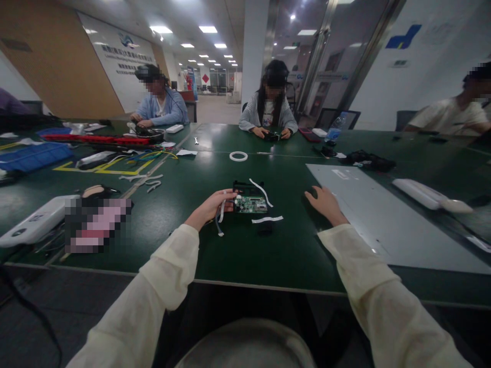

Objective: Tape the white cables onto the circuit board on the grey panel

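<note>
Two hands were out on the green table (230, 255), well apart. Your left hand (212, 205), just left of frame centre, had fingers closed around a white flat ribbon cable (222, 209) at the left edge of the small green circuit board (251, 204). The board lay flat at centre frame, with a black part (247, 186) touching its far side. A second white strip (261, 190) curled off the board's upper right; a third strip (267, 220) lay loose on the table just below it.

Your right hand (325, 203) rested right of centre, palm down, fingers loosely spread, holding nothing, beside the near corner of a large grey panel (383, 220). A white tape ring (238, 156) sat farther up the table.

Judgement: you were working the ribbon at the board's left-hand connector; seating or freeing, could not tell. The next move would call for the right hand to steady the board while the left guided the cable end straight, without kinking it.
</note>
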